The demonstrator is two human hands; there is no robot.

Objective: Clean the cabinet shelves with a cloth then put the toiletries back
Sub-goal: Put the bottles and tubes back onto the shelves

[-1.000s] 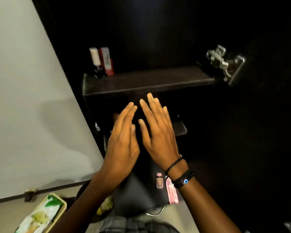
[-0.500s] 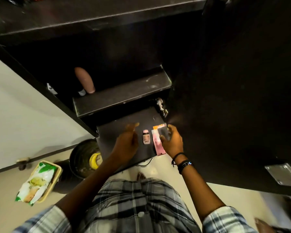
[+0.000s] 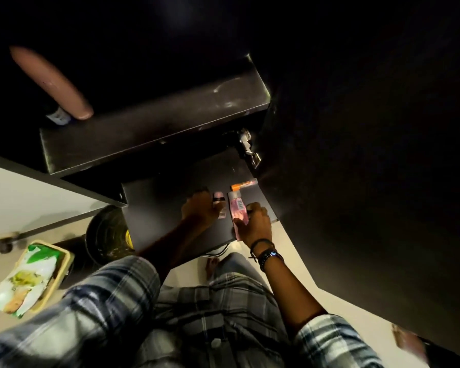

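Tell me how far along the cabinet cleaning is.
Done: unclear; no cloth shows, and the middle shelf carries pale smudges. In hand: the left hand grips the small pink bottle, the right hand the pink tube. Left: shelving those and the orange tube lying on the bottom board.

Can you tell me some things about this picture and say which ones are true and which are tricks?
1. The right hand holds a pink tube. True.
2. The left hand is empty. False: it holds a small pink bottle.
3. An orange tube lies on the bottom shelf. True.
4. The green packet sits on the bottom shelf. False: it lies in a yellowish tray, low on the left.
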